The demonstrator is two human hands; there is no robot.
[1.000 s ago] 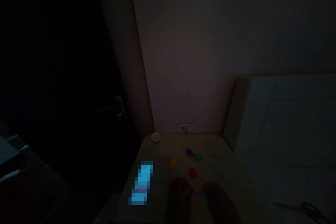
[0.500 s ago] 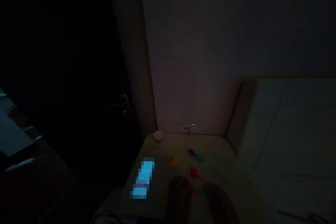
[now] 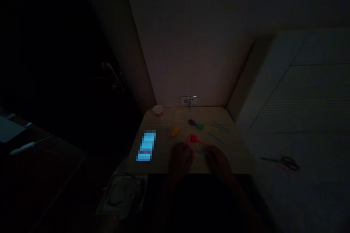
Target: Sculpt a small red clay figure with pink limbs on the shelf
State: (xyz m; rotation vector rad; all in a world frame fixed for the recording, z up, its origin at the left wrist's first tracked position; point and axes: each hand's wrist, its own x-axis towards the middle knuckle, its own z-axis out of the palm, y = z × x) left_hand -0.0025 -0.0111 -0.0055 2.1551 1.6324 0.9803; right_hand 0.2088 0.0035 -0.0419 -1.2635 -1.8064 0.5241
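The room is dim. My left hand (image 3: 181,157) is closed near the front of a small wooden table, with a small pink piece (image 3: 194,153) at its fingertips. My right hand (image 3: 217,159) pinches the end of a thin blue strip (image 3: 201,152) that reaches toward the pink piece; I cannot tell whether they touch. Just beyond my fingers lies a red lump (image 3: 193,138) with a pink strip slanting out on each side. Farther back are an orange lump (image 3: 175,131), a purple lump (image 3: 192,122) and a green lump (image 3: 201,126).
Thin blue-green sticks (image 3: 216,138) lie at the table's right. A pale pink cup (image 3: 158,111) stands at the back left, a lit, pixelated screen (image 3: 147,146) nearer. Scissors (image 3: 290,163) rest on a pale surface at right. Behind the table is a wall socket (image 3: 189,100).
The view has tilted down, so the table sits higher in the picture and the scissors show fully. Both hands stay close together before the red lump, and the blue strip is clearer.
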